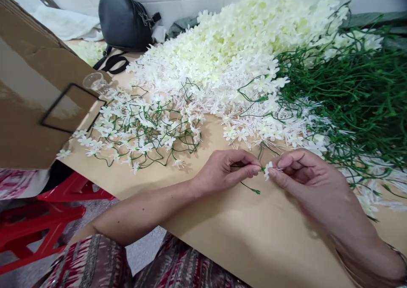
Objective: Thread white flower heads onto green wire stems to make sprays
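Over the front of the table, my left hand (227, 171) pinches a thin green plastic stem (251, 188) between thumb and forefinger. One end of the stem hangs out below the fingers. Close beside it, my right hand (308, 175) is closed on a small white artificial flower (267, 170), whose petals face the left fingertips. The stem's tip meets the flower or nearly so; I cannot tell if they are joined. Behind both hands lies a big heap of loose white petals and flowers (222, 63). Green stems (359, 88) form a tangled pile at the right.
White flowers on green stems (149, 129) lie in a loose group at the left. A cardboard box (28, 93) stands at the left edge, near a clear plastic cup (95, 82). A black bag (122, 20) rests by the tiled wall. Red stools (41, 224) stand below.
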`<act>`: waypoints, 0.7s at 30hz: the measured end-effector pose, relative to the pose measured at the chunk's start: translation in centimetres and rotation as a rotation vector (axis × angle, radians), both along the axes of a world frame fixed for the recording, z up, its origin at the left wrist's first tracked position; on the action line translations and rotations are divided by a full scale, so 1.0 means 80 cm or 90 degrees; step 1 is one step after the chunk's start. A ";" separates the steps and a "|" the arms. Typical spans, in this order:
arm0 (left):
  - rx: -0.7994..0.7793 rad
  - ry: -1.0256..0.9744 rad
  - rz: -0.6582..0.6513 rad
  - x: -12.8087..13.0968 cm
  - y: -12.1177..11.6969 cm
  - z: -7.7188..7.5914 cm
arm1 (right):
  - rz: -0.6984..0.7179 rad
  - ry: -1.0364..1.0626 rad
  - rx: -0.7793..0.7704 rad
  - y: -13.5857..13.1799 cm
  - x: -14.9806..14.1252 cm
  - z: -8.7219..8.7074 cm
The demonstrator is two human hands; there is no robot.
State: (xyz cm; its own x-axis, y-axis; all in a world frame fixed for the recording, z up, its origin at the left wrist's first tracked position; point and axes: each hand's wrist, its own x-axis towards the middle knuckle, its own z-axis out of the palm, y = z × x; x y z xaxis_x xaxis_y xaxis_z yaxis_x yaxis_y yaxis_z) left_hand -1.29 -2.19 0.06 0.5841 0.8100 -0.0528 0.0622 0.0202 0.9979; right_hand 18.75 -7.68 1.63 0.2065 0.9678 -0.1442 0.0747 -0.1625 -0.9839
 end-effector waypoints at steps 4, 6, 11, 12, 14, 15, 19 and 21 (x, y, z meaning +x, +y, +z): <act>0.005 0.005 -0.014 -0.002 -0.001 0.000 | 0.001 -0.006 -0.021 -0.001 0.001 -0.009; 0.017 0.004 -0.014 -0.002 -0.001 0.000 | 0.009 0.002 -0.027 -0.002 0.002 -0.012; 0.026 0.027 -0.011 -0.003 -0.003 -0.002 | 0.013 0.016 -0.016 -0.003 0.001 -0.019; 0.033 0.033 -0.010 -0.003 -0.003 -0.003 | 0.015 0.018 -0.015 -0.003 0.001 -0.020; 0.050 0.048 -0.011 -0.003 -0.003 -0.003 | 0.023 0.023 -0.016 -0.002 0.001 -0.021; 0.059 0.054 -0.014 -0.003 -0.004 -0.003 | 0.027 0.026 -0.015 -0.002 0.001 -0.021; 0.073 0.061 -0.010 -0.003 -0.003 -0.002 | 0.034 0.034 -0.007 0.001 -0.003 -0.020; 0.069 0.049 -0.006 -0.003 -0.002 -0.001 | 0.038 0.040 0.002 0.003 -0.005 -0.019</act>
